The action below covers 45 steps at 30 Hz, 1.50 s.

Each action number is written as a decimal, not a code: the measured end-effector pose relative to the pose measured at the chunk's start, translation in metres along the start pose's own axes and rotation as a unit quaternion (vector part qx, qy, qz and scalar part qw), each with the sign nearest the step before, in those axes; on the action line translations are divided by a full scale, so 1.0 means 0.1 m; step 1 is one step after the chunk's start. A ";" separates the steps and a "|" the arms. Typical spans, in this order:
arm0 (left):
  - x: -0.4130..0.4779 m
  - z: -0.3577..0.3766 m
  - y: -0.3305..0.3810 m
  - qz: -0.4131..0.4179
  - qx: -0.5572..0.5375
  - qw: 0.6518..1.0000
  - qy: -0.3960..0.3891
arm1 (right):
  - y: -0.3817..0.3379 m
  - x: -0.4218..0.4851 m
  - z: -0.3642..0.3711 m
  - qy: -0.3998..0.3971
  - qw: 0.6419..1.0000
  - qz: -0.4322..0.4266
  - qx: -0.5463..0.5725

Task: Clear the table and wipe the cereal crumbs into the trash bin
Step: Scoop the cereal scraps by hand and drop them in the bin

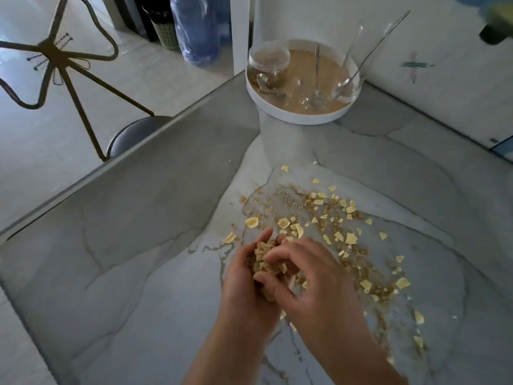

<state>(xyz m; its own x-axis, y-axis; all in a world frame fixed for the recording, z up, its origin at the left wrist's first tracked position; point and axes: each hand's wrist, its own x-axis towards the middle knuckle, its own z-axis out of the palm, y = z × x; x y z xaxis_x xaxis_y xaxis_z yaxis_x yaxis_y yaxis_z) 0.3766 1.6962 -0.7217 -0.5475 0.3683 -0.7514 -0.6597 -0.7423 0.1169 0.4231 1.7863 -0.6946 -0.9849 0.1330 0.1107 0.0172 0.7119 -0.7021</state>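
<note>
Left hand: your left hand point(244, 276) is cupped, palm up, cradling a clump of cereal crumbs point(265, 262).
Right hand: your right hand point(311, 276) curls loosely, fingertips pressing that clump.
Loose cereal: flakes point(333, 218) lie scattered on the marble table point(138, 245), beyond and beside both hands.

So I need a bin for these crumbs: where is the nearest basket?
In the head view, a dark mesh basket stands on the floor at top left, beyond the table, beside the blue water bottle.
</note>
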 end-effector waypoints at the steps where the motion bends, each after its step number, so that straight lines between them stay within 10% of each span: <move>1: 0.01 0.06 0.00 -0.008 -0.001 1.000 -0.010 | 0.03 0.01 -0.02 0.000 1.000 0.005 0.003; 10: 0.17 0.30 -0.13 -0.060 -0.086 0.994 -0.015 | 1.28 0.43 -0.32 0.124 0.963 0.213 -0.106; 36: 0.27 0.13 -0.52 -0.091 0.067 0.994 -0.017 | 0.45 -0.26 -0.23 0.072 0.994 0.047 -0.074; 41: 0.23 0.16 -0.57 -0.099 -0.014 0.994 -0.040 | 0.85 -0.43 -0.53 0.205 0.963 0.154 -0.087; 45: 0.19 0.18 -0.56 -0.091 -0.007 0.994 -0.053 | 1.27 -0.58 -0.66 0.148 0.945 0.276 -0.090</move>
<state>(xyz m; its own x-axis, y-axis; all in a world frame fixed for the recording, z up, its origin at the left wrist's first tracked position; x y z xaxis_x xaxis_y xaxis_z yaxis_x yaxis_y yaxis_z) 0.3939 1.7554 -0.7312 -0.4722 0.5533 -0.6862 -0.7453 -0.6663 -0.0244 0.4932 1.9142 -0.7440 -0.7260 0.6872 -0.0272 0.5705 0.5797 -0.5818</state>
